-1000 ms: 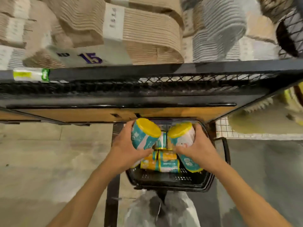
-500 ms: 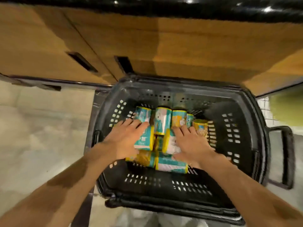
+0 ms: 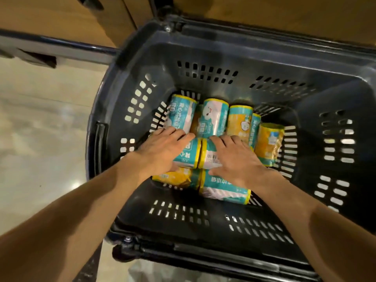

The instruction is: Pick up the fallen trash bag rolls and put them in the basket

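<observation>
A black plastic basket fills the view, with several teal and yellow trash bag rolls lying in its bottom. Both my hands are inside it. My left hand lies over a teal roll, fingers on its far side and thumb on its near side. My right hand holds a white and teal roll with a barcode in the same way. These two rolls lie end to end on top of others. More rolls stand behind them, one lies at the right, and two lie in front.
The basket stands on a pale tiled floor, against the wooden base of a shelf unit with a black rail along it. The basket's slotted walls rise all round the rolls.
A second ago I held one roll in each hand above the basket. Both hands have gone down into it and the two rolls now lie on the pile. The view has dropped closer.
</observation>
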